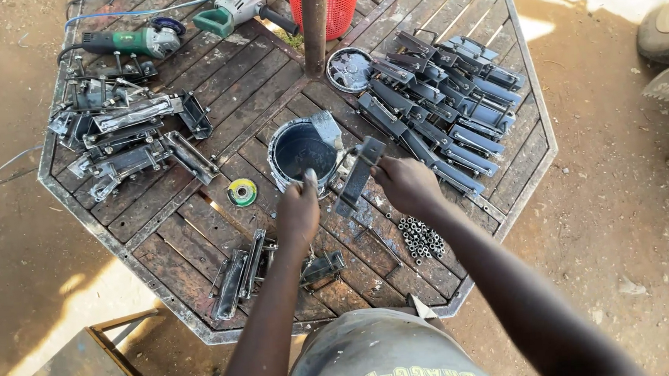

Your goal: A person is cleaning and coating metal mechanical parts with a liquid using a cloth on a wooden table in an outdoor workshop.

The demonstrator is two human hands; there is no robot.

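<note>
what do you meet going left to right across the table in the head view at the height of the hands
unpainted metal brackets → small green-and-yellow disc → left hand on the paint can → right hand holding a dark bracket → painted brackets

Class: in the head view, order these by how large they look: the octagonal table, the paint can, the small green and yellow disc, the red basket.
1. Octagonal table, far the largest.
2. Paint can.
3. Red basket, cut off by the frame, so its rank against the can is unsure.
4. Green and yellow disc, smallest.
</note>
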